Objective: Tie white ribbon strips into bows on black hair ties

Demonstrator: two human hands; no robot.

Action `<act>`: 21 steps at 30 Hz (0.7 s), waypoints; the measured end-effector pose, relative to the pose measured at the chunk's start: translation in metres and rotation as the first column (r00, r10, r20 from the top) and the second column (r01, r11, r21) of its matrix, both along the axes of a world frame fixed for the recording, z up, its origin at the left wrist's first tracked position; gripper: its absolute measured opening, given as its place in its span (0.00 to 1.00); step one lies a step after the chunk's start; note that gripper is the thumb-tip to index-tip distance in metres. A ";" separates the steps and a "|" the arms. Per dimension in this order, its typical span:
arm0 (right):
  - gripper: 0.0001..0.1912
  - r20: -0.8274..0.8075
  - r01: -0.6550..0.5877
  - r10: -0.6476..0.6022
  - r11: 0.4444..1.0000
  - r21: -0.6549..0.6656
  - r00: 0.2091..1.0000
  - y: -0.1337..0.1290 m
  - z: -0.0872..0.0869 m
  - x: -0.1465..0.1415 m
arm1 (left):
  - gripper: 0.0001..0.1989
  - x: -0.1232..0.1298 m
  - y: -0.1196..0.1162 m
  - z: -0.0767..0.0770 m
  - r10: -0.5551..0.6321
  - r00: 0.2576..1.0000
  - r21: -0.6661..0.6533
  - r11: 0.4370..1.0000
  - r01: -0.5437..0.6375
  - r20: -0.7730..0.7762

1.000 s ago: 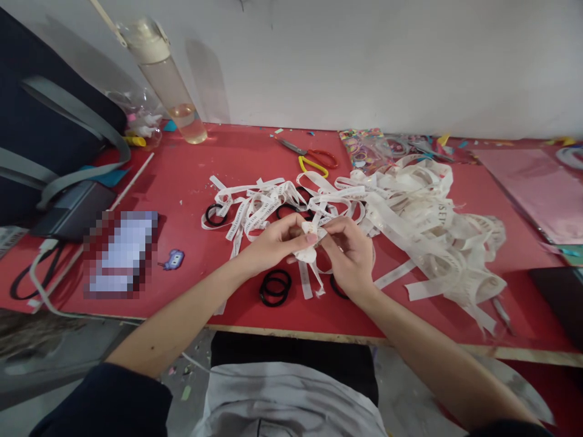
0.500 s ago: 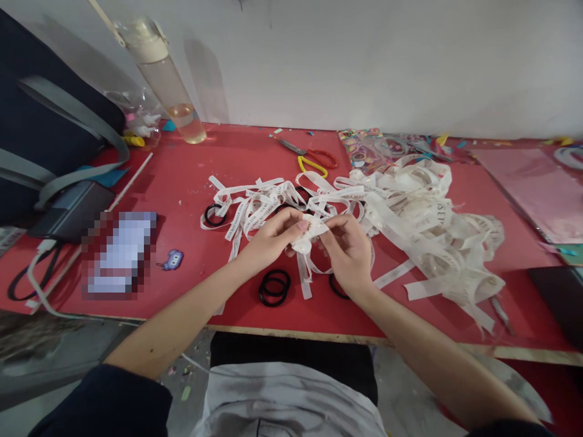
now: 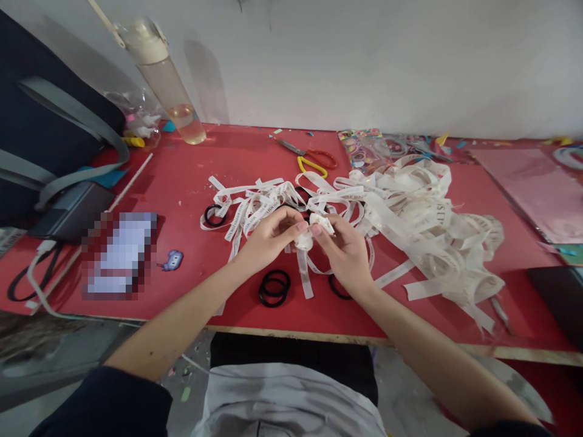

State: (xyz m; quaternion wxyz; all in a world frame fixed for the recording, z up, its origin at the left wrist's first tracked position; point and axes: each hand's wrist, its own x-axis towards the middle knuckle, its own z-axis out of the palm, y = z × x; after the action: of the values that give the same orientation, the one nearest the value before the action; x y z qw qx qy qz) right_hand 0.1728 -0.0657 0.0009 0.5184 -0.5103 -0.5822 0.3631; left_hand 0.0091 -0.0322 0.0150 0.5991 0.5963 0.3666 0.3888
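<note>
Between my two hands is a white printed ribbon [image 3: 303,241], bunched into folds, with a tail hanging down toward the table. My left hand [image 3: 279,235] pinches it between thumb and fingers. Close beside it, my right hand [image 3: 342,247] pinches a folded part of the same ribbon, thumb on the near side. Several black rings [image 3: 274,287] lie on the table below my hands, and another black ring [image 3: 339,287] is partly hidden under my right hand. Behind my hands spreads a loose heap of narrow printed ribbon [image 3: 255,209].
A larger pile of wide white ribbon [image 3: 423,224] covers the right of the red table [image 3: 237,155]. Scissors [image 3: 312,159] with red and yellow handles lie at the back. A bottle [image 3: 170,91], a blurred phone [image 3: 122,254] and a small blue charm [image 3: 173,260] are on the left.
My right hand has shifted slightly left, and its thumb now presses over the ribbon's folded end, which was spread flatter before. My left hand stays nearly in place.
</note>
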 end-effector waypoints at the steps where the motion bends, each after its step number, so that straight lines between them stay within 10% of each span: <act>1: 0.12 -0.036 0.010 -0.011 1.000 -0.029 0.999 0.000 0.000 0.000 | 0.13 0.000 0.000 -0.001 0.002 1.000 -0.001 1.000 -0.002 -0.009; 21: 0.13 -0.227 -0.040 0.015 0.993 -0.107 0.974 0.000 0.003 -0.002 | 0.06 -0.006 0.002 0.003 0.002 0.999 0.019 1.000 -0.003 0.047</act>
State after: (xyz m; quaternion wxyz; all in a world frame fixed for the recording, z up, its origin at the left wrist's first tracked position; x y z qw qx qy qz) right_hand 0.1713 -0.0660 0.0037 0.5469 -0.4856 -0.5057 0.4576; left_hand 0.0028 -0.0304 0.0182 0.6015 0.5921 0.3492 0.4069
